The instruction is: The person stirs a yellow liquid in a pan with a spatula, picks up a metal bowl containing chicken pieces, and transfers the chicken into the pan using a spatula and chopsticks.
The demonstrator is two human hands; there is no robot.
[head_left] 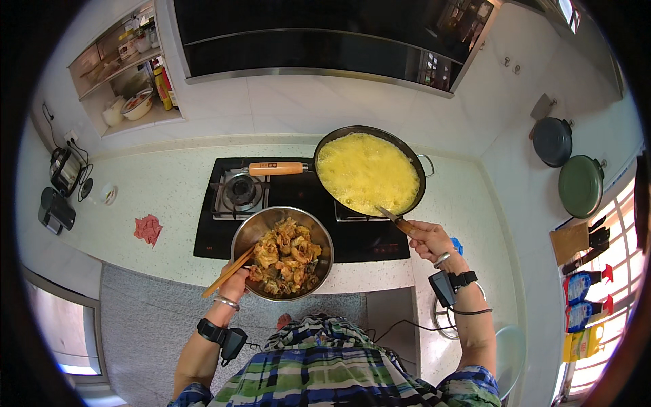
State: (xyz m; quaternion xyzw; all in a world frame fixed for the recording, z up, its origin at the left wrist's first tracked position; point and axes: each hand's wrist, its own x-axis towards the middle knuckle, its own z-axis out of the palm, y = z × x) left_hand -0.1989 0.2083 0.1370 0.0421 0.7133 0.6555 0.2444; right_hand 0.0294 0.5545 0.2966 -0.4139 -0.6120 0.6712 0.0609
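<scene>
My left hand (235, 281) grips the rim of a stainless steel bowl (323, 244) at its lower left. Browned, fried-looking pieces of food (287, 252) fill much of the bowl, and wooden chopsticks (229, 272) lean over its left rim beside my left hand. My right hand (430, 239) is closed on the wooden handle of a utensil (399, 220), whose metal end dips into the near edge of a wok (423, 185). Yellow, foaming liquid (366, 170) fills the wok, which sits on the right burner with its wooden handle (277, 168) pointing left.
A black gas cooktop (300, 193) with a bare left burner (240, 191) lies under the bowl and wok. On the counter at left are a red cloth (148, 230), a small dish (108, 194) and an electric kettle (66, 170). A glass lid (510, 356) is at lower right.
</scene>
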